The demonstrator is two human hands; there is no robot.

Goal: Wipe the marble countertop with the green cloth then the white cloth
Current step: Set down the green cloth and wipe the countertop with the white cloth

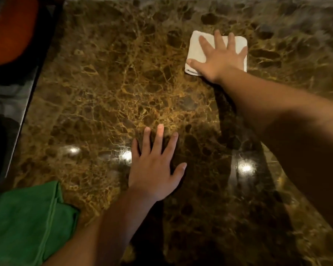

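Observation:
The brown veined marble countertop [108, 89] fills most of the view. A folded white cloth [195, 49] lies on it at the upper right. My right hand [218, 58] presses flat on that cloth with fingers spread. My left hand [155, 167] rests flat on the bare marble near the middle, fingers apart, holding nothing. A green cloth [27, 223] lies crumpled at the lower left corner, partly under my left forearm.
The counter's left edge [25, 120] runs diagonally, with a dark drop beyond it. An orange-red rounded object [13, 29] sits past that edge at the top left. Bright light reflections [245, 167] shine on the marble.

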